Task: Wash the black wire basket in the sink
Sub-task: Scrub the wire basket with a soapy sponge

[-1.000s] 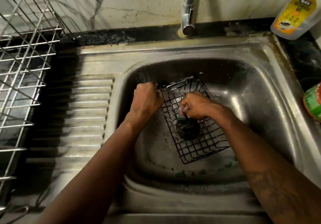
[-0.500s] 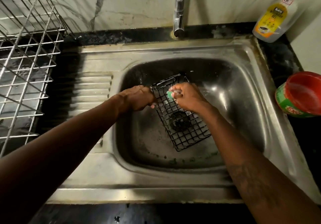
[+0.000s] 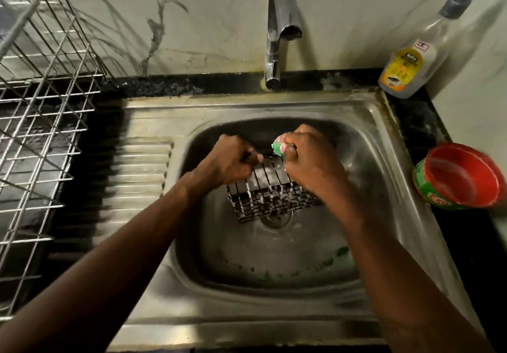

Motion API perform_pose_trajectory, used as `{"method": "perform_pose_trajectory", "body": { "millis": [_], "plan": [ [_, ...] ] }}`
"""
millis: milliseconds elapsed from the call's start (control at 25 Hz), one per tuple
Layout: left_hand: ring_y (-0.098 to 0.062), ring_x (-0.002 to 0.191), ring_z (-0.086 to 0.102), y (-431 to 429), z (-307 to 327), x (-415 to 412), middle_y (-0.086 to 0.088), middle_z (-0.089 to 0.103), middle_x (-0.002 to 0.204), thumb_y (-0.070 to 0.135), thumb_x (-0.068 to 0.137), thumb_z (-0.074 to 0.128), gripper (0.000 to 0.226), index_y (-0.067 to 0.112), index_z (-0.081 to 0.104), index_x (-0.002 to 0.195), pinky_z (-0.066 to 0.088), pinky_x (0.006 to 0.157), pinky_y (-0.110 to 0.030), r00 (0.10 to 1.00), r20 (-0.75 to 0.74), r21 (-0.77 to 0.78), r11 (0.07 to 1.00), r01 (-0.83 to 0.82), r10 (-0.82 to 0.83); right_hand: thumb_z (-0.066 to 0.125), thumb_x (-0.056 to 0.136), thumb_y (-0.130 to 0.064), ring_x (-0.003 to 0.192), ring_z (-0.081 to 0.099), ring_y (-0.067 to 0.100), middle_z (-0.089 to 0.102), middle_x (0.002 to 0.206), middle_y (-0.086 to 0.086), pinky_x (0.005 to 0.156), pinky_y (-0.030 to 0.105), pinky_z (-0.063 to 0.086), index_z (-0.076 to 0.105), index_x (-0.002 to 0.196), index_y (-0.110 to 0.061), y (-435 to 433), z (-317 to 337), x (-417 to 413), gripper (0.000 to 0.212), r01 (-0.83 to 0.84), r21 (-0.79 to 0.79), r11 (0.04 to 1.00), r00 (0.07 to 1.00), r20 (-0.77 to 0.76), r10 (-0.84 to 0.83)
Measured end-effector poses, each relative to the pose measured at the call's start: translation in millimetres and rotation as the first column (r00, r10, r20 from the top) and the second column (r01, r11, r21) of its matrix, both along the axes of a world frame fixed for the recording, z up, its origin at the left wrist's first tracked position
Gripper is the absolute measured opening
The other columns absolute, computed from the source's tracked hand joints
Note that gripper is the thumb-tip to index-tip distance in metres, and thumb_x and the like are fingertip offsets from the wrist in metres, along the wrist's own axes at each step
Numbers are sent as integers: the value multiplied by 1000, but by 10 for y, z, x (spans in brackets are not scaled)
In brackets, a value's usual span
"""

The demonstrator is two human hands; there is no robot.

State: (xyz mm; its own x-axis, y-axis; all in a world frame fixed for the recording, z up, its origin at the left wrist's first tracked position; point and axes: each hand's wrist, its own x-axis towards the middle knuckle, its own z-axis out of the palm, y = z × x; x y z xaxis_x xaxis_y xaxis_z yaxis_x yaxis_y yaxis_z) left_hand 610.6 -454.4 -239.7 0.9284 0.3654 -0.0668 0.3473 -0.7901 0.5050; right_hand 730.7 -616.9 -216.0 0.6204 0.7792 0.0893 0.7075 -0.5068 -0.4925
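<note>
The black wire basket (image 3: 267,191) is held over the drain inside the steel sink (image 3: 365,138), turned so one soapy side faces me. My left hand (image 3: 229,160) grips its upper left rim. My right hand (image 3: 310,158) is closed on a green scrub sponge (image 3: 277,147), which presses on the basket's top edge at the right. White foam clings to the wires. No water runs from the tap (image 3: 277,32).
A metal dish rack (image 3: 41,133) fills the left counter beside the ribbed drainboard (image 3: 137,177). A dishwash liquid bottle (image 3: 411,62) stands at the back right. A red and green tub (image 3: 463,177) sits right of the sink. Green bits lie on the basin floor.
The basket has been tipped from lying flat onto its side. My right hand with the sponge has moved from the basket's floor up to its top edge. The camera view has risen and shifted.
</note>
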Motion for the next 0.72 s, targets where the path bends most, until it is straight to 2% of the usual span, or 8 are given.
{"method": "perform_pose_trajectory", "body": {
  "millis": [80, 200, 280, 360, 440, 520, 640, 720],
  "plan": [
    [-20, 53, 56, -29, -159, -22, -4, 59, 57, 30, 97, 67, 38, 7, 64, 66, 35, 47, -13, 986, 91, -29, 990, -138, 140, 60, 88, -7, 91, 59, 22, 57, 106, 3, 76, 31, 51, 71, 118, -17, 30, -133, -20, 33, 96, 39, 995, 994, 55, -98],
    [-12, 49, 48, -167, -285, -85, 5, 48, 50, 29, 97, 66, 42, 18, 52, 59, 27, 49, -14, 952, 226, -45, 979, -199, 204, 60, 84, -2, 81, 62, 28, 60, 99, 10, 68, 31, 52, 74, 108, -8, 60, -370, -70, 28, 187, 155, 970, 974, 98, -203],
    [-4, 54, 58, -234, -339, -152, 12, 57, 55, 33, 96, 68, 35, 23, 60, 64, 37, 53, -12, 936, 279, -127, 974, -187, 215, 61, 85, -1, 73, 60, 25, 60, 93, 11, 62, 26, 47, 74, 102, -4, 89, -493, -103, 22, 215, 244, 946, 964, 104, -245],
    [1, 69, 69, -200, -389, -235, 12, 73, 71, 40, 92, 74, 23, 21, 76, 80, 52, 63, -16, 922, 282, -258, 947, -194, 265, 62, 86, 0, 70, 56, 19, 61, 92, 11, 62, 20, 38, 72, 94, -2, 115, -556, -114, 13, 243, 312, 919, 954, 94, -284],
    [0, 77, 72, -57, -388, -317, 10, 77, 80, 42, 89, 77, 20, 22, 79, 86, 59, 73, -25, 931, 275, -329, 933, -143, 239, 62, 89, -4, 72, 57, 18, 62, 92, 9, 63, 20, 39, 71, 91, -3, 159, -598, -90, 10, 192, 326, 926, 966, 102, -236],
    [-5, 81, 73, 153, -369, -377, 7, 78, 83, 37, 88, 76, 14, 24, 79, 86, 60, 77, -30, 958, 237, -413, 910, -50, 160, 61, 92, -9, 76, 61, 22, 63, 91, 9, 64, 26, 49, 73, 93, -5, 189, -640, -83, 13, 100, 306, 947, 980, 136, -148],
    [-5, 84, 72, 278, -334, -434, -1, 79, 94, 18, 89, 79, 14, 8, 80, 99, 54, 75, -19, 992, 123, -573, 819, 41, 36, 62, 92, -4, 69, 61, 24, 62, 88, 10, 57, 30, 51, 71, 90, -3, 154, -629, -98, 9, 102, 347, 932, 963, 201, -180],
    [0, 84, 71, 239, -324, -439, -6, 79, 99, 8, 89, 76, 19, 1, 78, 107, 51, 73, -13, 995, 88, -598, 797, 83, -38, 63, 88, 1, 64, 59, 25, 61, 87, 11, 53, 28, 47, 68, 87, -2, 128, -620, -75, 6, 139, 373, 917, 943, 232, -238]
  ]
}}
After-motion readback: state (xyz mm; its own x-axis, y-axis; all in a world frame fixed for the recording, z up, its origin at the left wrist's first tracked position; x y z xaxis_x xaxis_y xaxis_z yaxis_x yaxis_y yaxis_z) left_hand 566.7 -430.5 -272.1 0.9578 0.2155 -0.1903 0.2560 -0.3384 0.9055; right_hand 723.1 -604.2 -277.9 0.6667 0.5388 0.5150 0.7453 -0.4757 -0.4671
